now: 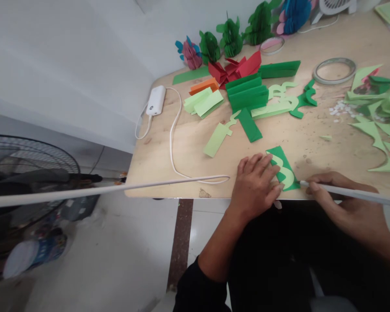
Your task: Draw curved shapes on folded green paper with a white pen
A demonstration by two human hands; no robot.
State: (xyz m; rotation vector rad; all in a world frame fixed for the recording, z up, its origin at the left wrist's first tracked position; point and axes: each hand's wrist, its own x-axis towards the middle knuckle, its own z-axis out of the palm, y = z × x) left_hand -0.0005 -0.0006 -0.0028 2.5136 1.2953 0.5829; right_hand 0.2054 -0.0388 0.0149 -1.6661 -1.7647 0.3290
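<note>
At the table's front edge, my left hand (254, 184) lies with its fingers outstretched on a small dark green paper rectangle (281, 152). On top of that rectangle rests a light green wavy paper cutout (286, 175), partly under my fingertips. My right hand (347, 206) is closed around a slim white pen (331, 189). The pen's dark tip touches or nearly touches the right edge of the green paper; I cannot tell which.
Folded green strips (247, 93), red folded paper (234, 69) and tape rolls (334, 70) lie farther back. Paper scraps (380, 108) spread at right. Honeycomb paper figures (230, 39) line the wall. A white cable (172, 143) crosses the left side; a black fan (32, 164) stands beyond.
</note>
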